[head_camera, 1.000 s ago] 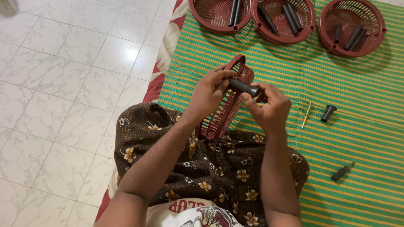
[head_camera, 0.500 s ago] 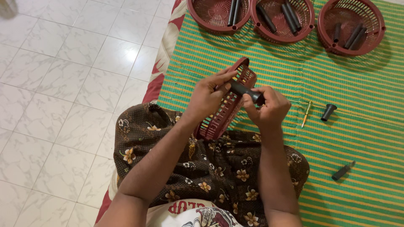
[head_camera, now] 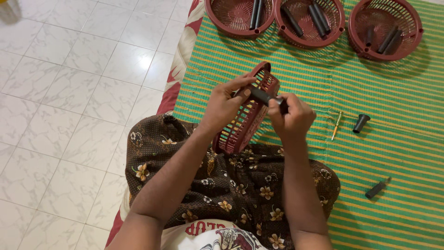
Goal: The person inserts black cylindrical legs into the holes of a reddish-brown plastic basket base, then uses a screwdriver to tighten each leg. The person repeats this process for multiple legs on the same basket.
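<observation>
together, the left hand [head_camera: 225, 103] and right hand [head_camera: 290, 118] grip a smooth black tube [head_camera: 262, 96] against a tilted, slatted maroon plastic basket [head_camera: 245, 121].

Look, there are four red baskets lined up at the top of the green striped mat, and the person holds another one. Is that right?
Not quite. The head view shows three red baskets along the top of the green striped mat, not four. The left hand and right hand do hold another red basket, tilted on edge.
</observation>
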